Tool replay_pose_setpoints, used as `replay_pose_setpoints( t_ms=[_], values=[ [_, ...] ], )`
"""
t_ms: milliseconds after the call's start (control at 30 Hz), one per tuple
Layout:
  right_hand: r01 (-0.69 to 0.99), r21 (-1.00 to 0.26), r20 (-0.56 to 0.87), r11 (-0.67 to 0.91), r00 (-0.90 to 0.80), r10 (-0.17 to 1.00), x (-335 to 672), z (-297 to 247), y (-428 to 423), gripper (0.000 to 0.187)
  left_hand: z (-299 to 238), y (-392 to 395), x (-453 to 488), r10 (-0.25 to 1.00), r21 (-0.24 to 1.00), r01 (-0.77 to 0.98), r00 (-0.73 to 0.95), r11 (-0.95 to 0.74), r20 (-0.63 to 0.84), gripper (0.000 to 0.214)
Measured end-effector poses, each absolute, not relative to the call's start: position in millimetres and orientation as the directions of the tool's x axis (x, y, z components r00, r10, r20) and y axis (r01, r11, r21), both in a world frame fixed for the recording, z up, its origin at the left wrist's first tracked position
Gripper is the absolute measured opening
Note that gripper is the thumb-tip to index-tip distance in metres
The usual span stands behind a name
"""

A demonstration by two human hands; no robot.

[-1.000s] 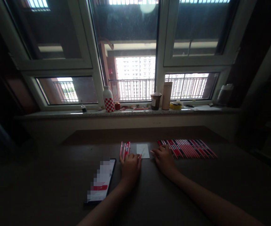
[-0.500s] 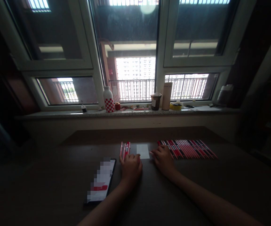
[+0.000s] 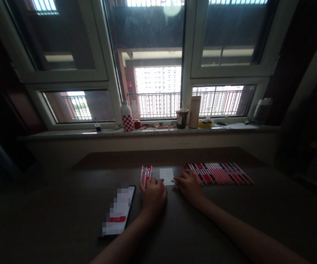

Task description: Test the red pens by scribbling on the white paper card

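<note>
A white slip of paper (image 3: 166, 176) lies on the dark table between my hands. My left hand (image 3: 154, 196) rests on the table with fingers curled, at the near ends of a few pink and red pens (image 3: 146, 172). A patch of red shows by its thumb, but what the fingers hold is hidden. My right hand (image 3: 190, 187) is closed in a pinch, and a small pale pink piece (image 3: 173, 180) sticks out from its fingertips at the slip's near right edge. Beyond that hand, a long row of pink, red and black pens or pencils (image 3: 219, 173) lies side by side.
Left of my left forearm lies a phone (image 3: 120, 211) with a lit screen. The windowsill (image 3: 158, 132) behind the table carries a checked bottle (image 3: 127, 117), a drink cup (image 3: 182, 119), a tan flask (image 3: 195, 112) and a yellow tape roll (image 3: 205, 124).
My right hand has shifted slightly left, bringing the pale pink piece to the edge of the paper slip. My left hand stays almost in place.
</note>
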State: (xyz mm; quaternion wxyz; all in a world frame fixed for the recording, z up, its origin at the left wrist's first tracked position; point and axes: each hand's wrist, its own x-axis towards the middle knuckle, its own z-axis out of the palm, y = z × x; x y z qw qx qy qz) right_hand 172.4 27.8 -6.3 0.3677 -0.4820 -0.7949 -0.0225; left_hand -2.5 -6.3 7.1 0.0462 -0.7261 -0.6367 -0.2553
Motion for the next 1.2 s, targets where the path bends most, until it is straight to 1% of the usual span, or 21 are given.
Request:
replay_pose_setpoints(
  t_ms=[167, 367, 533, 800, 933, 1033, 1200],
  values=[
    [0.767, -0.327, 0.571, 0.553, -0.306, 0.762, 174, -9, 30, 0.019, 9, -7, -3, 0.896, 0.280, 0.931, 0.094, -0.234, 0.434, 0.030],
    [0.739, -0.391, 0.556, 0.549, -0.286, 0.781, 175, -8, 30, 0.017, 5, -8, -3, 0.886, 0.261, 0.914, 0.178, -0.310, 0.429, 0.025],
    [0.735, -0.401, 0.551, 0.547, -0.283, 0.785, 175, -8, 30, 0.017, 1, -7, -4, 0.899, 0.252, 0.920, 0.185, -0.300, 0.396, 0.027],
    [0.736, -0.373, 0.561, 0.565, -0.306, 0.769, 174, -7, 29, 0.015, -3, -5, -4, 0.895, 0.212, 0.936, 0.178, -0.282, 0.408, 0.030],
    [0.734, -0.370, 0.571, 0.569, -0.303, 0.763, 174, -9, 30, 0.012, 0, -5, -4, 0.893, 0.239, 0.930, 0.159, -0.278, 0.420, 0.030],
    [0.735, -0.362, 0.577, 0.573, -0.306, 0.757, 175, -11, 32, 0.013, 4, -7, -4, 0.897, 0.264, 0.920, 0.165, -0.290, 0.410, 0.027],
    [0.724, -0.365, 0.596, 0.586, -0.302, 0.744, 175, -12, 32, 0.013, 5, -7, -4, 0.897, 0.271, 0.915, 0.172, -0.298, 0.407, 0.021]
  ],
)
